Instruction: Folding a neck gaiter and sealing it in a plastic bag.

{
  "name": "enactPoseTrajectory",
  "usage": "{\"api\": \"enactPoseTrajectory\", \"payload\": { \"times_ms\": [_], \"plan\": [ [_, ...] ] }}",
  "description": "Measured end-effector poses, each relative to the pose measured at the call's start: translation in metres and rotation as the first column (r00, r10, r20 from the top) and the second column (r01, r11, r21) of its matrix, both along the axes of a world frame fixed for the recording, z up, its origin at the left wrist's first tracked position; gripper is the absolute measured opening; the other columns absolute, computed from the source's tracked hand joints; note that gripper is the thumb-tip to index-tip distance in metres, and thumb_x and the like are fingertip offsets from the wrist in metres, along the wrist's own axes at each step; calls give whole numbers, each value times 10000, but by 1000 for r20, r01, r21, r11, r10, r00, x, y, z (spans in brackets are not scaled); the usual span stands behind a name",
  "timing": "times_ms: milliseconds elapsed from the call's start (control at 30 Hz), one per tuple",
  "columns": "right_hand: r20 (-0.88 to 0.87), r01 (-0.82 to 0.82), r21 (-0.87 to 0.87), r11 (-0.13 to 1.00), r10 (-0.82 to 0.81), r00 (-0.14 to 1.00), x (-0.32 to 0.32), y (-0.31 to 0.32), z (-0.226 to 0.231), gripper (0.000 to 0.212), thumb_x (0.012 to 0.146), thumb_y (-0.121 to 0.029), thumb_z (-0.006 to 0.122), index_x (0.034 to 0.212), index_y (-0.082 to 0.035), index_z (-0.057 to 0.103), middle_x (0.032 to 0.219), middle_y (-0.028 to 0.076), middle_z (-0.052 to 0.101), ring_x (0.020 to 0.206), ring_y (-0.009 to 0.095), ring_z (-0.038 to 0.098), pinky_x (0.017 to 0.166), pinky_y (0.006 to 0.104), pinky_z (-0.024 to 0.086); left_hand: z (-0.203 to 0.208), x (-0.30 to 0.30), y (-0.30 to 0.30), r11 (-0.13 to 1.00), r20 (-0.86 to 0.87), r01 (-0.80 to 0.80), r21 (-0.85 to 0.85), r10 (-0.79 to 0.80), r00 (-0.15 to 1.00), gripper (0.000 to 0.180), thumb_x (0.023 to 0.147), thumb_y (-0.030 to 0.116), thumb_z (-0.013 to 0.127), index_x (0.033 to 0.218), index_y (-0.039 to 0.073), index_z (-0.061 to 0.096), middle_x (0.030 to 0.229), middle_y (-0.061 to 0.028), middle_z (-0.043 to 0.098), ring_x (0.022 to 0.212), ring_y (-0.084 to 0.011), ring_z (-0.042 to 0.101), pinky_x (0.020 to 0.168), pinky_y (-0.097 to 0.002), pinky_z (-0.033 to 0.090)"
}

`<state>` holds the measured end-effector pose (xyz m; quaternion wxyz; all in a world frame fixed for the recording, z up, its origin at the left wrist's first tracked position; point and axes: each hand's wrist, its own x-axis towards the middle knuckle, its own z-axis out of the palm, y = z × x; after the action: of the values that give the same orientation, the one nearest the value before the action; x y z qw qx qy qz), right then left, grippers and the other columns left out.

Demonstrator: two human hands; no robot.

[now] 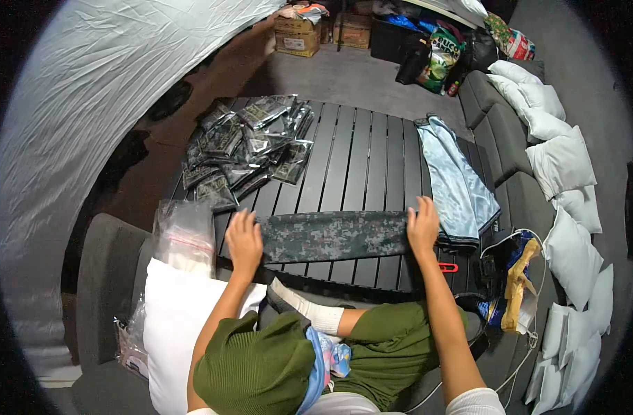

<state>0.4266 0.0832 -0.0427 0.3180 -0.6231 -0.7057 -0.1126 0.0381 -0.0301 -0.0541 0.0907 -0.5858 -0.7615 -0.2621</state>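
Note:
A strip of folded camouflage cloth (337, 236), dark green and grey, lies flat across the near part of the black slatted table (330, 159). My left hand (245, 238) is at the strip's left end, fingers stretched out and touching or nearly touching the edge. At the opposite end, my right hand (422, 225) is also open, its fingers pointing away from me alongside the cloth. Neither hand is closed round the cloth. Beyond my left hand sits a heap of dark patterned packets (251, 149) in clear plastic. To the right, light blue shiny cloth (455, 173) lies draped on the table.
A red clip-like item (447, 268) lies near my right wrist. Clear plastic bags (185, 235) and a white pillow (171, 332) are at my left. White cushions (562, 166) line the grey sofa (500, 135). A white cable (534, 339) trails at the right; boxes (297, 38) stand far off.

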Motion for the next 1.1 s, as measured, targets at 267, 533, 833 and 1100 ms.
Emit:
{"api": "enactPoseTrajectory", "payload": {
  "times_ms": [267,533,833,1100],
  "plan": [
    [166,-434,-424,795,539,826,-42,-23,-30,559,864,-410,449,1330,-119,346,1391,102,302,1302,267,240,1062,436,156,-19,22,-2,918,-32,309,-249,-326,945,507,873,359,442,1332,164,354,1389,-103,304,1287,-271,262,1052,-419,167],
    [-102,1,-327,945,-36,994,24,3,-25,535,795,-280,597,1241,-45,419,1292,196,370,1178,347,368,950,416,331,-22,8,-6,938,-31,250,-241,-265,964,530,878,354,433,1344,126,327,1398,-135,274,1295,-279,242,1052,-454,135],
    [-151,27,-778,628,-228,962,47,11,-16,399,652,-322,672,798,31,557,771,231,601,793,360,589,687,422,445,19,78,27,895,232,438,-83,-410,882,474,897,341,424,1279,61,397,1361,-186,308,1273,-333,268,1032,-427,214],
    [-627,-435,-492,755,40,778,-26,-13,16,317,757,-256,641,759,-3,450,641,43,454,603,128,405,567,294,378,35,153,36,734,988,675,75,39,-152,582,871,429,486,1302,57,362,1280,-114,432,1177,-188,410,959,-304,322]
  ]
}}
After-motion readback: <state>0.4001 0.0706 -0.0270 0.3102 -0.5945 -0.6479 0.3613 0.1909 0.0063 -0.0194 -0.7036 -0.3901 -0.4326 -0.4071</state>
